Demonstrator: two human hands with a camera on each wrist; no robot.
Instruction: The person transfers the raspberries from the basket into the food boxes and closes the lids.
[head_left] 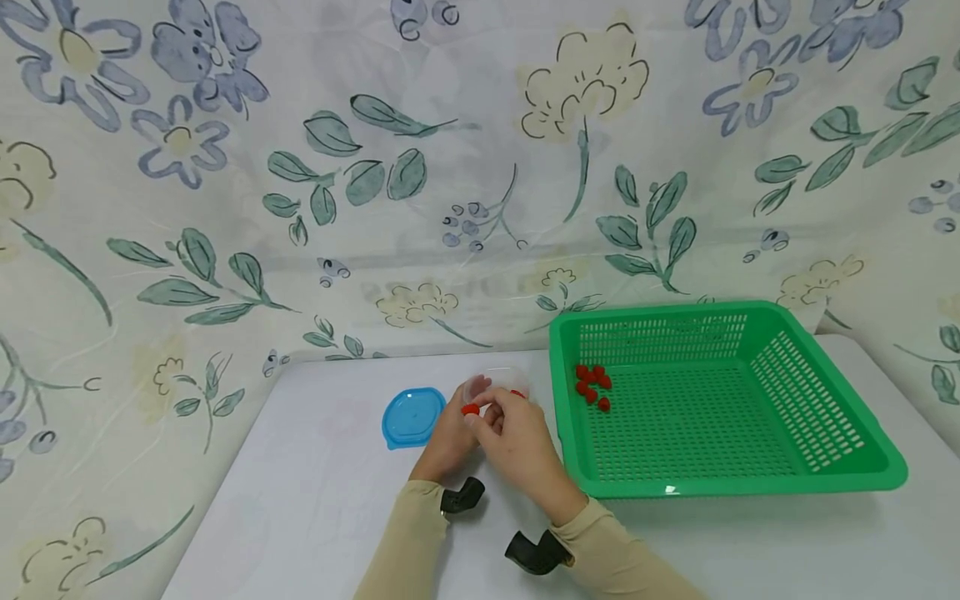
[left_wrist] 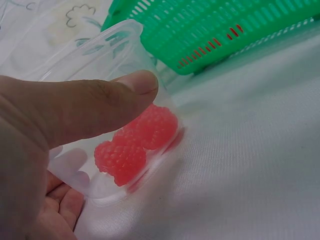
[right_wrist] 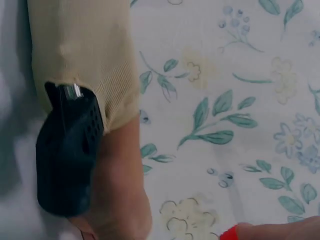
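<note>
My left hand (head_left: 448, 437) grips a clear plastic cup (left_wrist: 105, 62), its thumb lying across the near wall in the left wrist view. Several red raspberries (left_wrist: 120, 161) show through the cup's side near the bottom; the cup leans over the white table. Between thumb and fingertips, my right hand (head_left: 521, 442) pinches one more raspberry (head_left: 470, 410), held beside the cup over the left hand. In the right wrist view only a bit of that red raspberry (right_wrist: 229, 234) and a fingertip show at the lower edge.
A large green basket (head_left: 735, 485) stands to the right, with several raspberries (head_left: 590, 389) at its left end. Left of the hands lies a blue lid (head_left: 415, 417) on the white table (head_left: 315, 483). Flowered cloth (head_left: 465, 292) hangs behind the table.
</note>
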